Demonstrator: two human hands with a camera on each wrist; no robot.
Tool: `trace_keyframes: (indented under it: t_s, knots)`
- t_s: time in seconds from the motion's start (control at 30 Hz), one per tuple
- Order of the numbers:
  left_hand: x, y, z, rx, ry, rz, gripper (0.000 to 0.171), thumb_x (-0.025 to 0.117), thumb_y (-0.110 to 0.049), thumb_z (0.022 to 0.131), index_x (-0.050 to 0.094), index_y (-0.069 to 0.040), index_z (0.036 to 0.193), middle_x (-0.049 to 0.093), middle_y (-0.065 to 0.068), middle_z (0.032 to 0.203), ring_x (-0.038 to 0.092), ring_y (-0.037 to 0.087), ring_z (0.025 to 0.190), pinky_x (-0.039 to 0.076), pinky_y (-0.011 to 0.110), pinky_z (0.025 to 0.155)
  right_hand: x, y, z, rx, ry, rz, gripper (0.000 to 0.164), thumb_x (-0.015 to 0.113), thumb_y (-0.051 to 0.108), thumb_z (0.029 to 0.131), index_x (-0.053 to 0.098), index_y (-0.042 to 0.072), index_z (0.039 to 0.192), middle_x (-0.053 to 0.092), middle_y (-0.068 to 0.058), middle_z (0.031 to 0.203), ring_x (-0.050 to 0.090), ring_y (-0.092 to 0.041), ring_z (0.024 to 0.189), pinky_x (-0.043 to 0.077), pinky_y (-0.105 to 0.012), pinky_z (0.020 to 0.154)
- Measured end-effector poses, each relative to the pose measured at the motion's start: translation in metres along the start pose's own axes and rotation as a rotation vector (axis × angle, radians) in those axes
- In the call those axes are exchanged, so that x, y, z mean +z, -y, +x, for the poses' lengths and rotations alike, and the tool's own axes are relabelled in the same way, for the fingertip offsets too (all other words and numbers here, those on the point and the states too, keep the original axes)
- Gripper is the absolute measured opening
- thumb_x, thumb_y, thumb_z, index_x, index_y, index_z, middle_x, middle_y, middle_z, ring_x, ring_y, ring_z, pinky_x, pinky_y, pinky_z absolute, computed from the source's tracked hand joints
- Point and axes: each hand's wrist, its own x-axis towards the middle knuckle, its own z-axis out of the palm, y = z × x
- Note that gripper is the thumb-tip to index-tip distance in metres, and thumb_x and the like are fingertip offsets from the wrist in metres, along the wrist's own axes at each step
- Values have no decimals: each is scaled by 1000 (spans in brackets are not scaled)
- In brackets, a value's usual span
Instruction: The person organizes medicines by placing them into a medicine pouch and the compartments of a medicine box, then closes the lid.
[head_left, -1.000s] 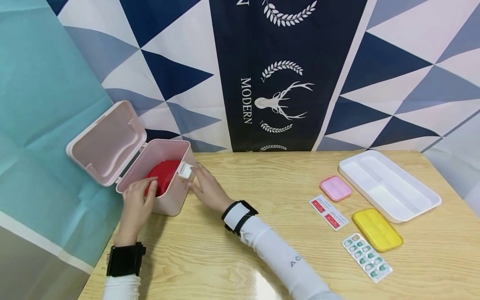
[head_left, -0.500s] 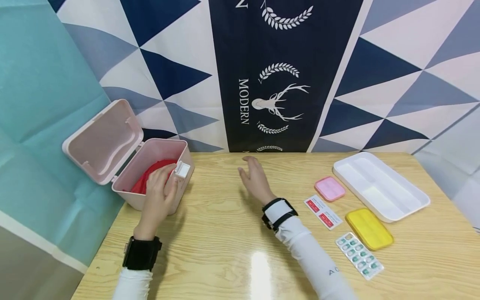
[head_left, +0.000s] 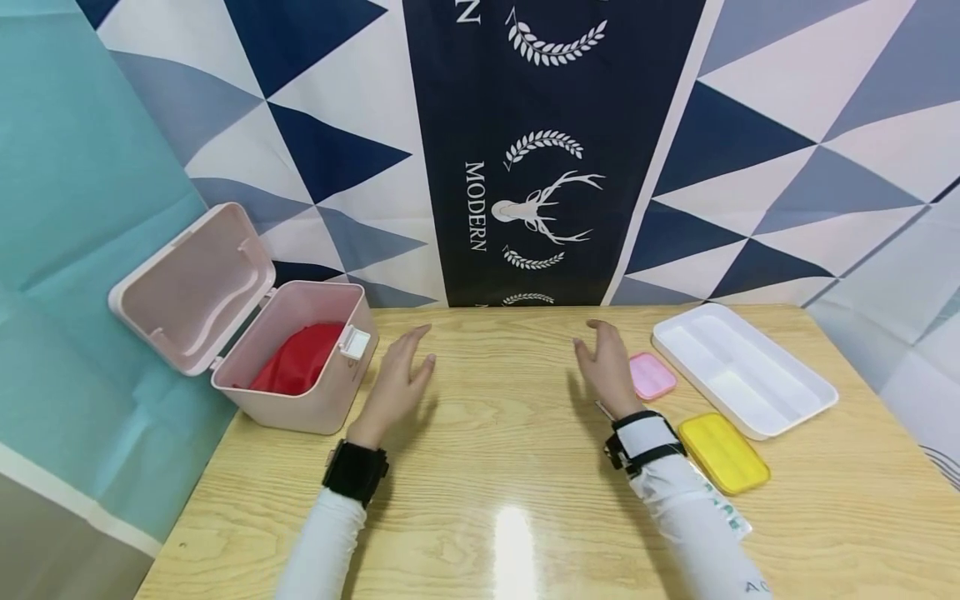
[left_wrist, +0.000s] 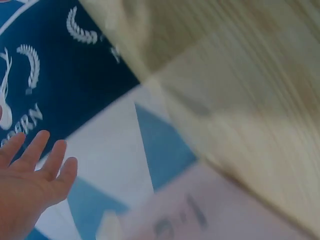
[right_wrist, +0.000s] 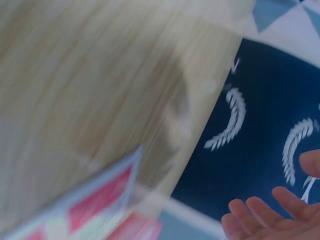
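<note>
My left hand (head_left: 393,379) and right hand (head_left: 606,371), spread above the tabletop (head_left: 465,458).
From here I see the open pink box (head_left: 300,414) beside the left, a red item (head_left: 303,358) inside; a pink case (head_left: 652,376) lies near the right.

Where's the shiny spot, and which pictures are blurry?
Head view: white glare low on the table, between the arms, with soft shadows beside the left hand and right hand; left wrist view: the pink box is blurry; right wrist view: the red-and-white card is blurry too.
</note>
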Motion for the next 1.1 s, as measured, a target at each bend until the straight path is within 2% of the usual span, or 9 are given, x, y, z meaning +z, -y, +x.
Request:
trace_keyframes:
  t_s: [0.13, 0.27, 0.37, 0.53, 0.7, 0.97, 1.1]
  knots:
    - [27, -11, 14, -36, 106, -68, 49, 43, -27, 97, 31, -12, 141, 35, 10, 144, 29, 30, 133, 22, 49, 109, -24, -23, -6, 85, -24, -37, 46, 50, 12, 91, 37, -13, 127, 42, -35, 122, 44, -45, 110, 33, -53, 98]
    - [54, -24, 29, -44, 176, -119, 48, 42, -27, 97, 31, -13, 141, 35, 9, 144, 29, 29, 133, 21, 49, 110, -50, -44, -12, 159, -47, -74, 48, 49, 11, 90, 34, -15, 128, 39, -38, 123, 42, -49, 111, 30, -56, 98]
    - [74, -34, 42, -26, 199, -155, 47, 42, -26, 97, 33, -12, 141, 38, 10, 142, 32, 27, 133, 23, 47, 110, -70, -56, -18, 210, -67, -107, 50, 49, 11, 89, 33, -18, 127, 37, -41, 124, 36, -52, 115, 28, -58, 99]
    - [106, -55, 63, 17, 212, -170, 44, 40, -24, 97, 36, -7, 138, 42, 9, 140, 36, 24, 130, 27, 40, 109, -95, -76, -27, 295, -98, -168, 51, 48, 11, 89, 31, -21, 126, 34, -43, 123, 34, -54, 114, 28, -59, 98]
    - [134, -79, 82, -8, 262, -183, 42, 42, -23, 97, 39, -8, 136, 48, 9, 134, 43, 22, 125, 33, 34, 106, -114, -91, -37, 376, -118, -216, 53, 47, 11, 90, 29, -21, 127, 28, -43, 127, 31, -55, 116, 27, -59, 98]
    - [177, -107, 105, -33, 313, -181, 39, 43, -19, 96, 42, -7, 133, 57, 9, 125, 52, 21, 117, 39, 27, 100, -145, -106, -49, 503, -63, -250, 63, 47, 12, 88, 17, -23, 131, 15, -46, 131, 23, -57, 120, 24, -61, 101]
    - [195, -125, 114, -51, 357, -159, 38, 43, -20, 96, 44, -9, 132, 59, 7, 122, 53, 20, 115, 40, 25, 98, -163, -114, -54, 583, 5, -283, 68, 47, 12, 87, 12, -25, 131, 14, -48, 129, 24, -57, 117, 26, -62, 100]
